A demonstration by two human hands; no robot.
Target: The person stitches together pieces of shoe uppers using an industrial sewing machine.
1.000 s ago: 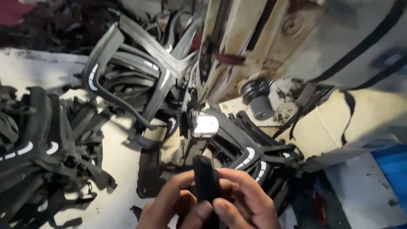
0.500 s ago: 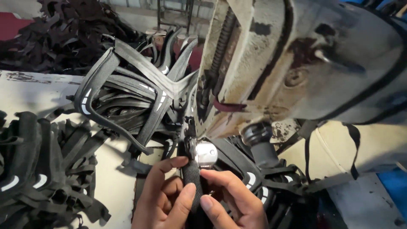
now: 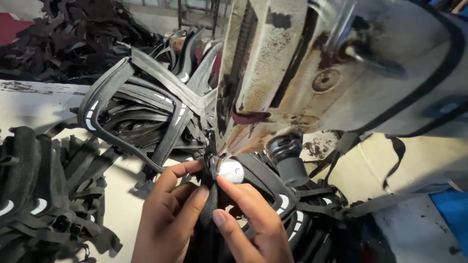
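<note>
Head view: we hold the black strap (image 3: 210, 199) at lower centre, left hand (image 3: 168, 219) and right hand (image 3: 253, 219) fingers pinched on it, under the machine's presser foot (image 3: 229, 170). Sewn pile (image 3: 146, 112) upper left; unsewn straps (image 3: 44, 195) wait lower left, approx. half done.

Matt woven strap (image 3: 208, 204), shiny metal disc (image 3: 230, 171)

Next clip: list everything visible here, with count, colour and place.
Sewing machine: one, dirty cream, upper right, head looming over the hands.
Strap: one, black, pinched under the machine's shiny round foot part.
Strap assemblies: many, black with white marks, heaped at centre left.
Strap pile: many, black, left edge.
Table: one, off-white, underneath.
Left hand: fingers on the strap.
Right hand: fingers on the strap.
</note>
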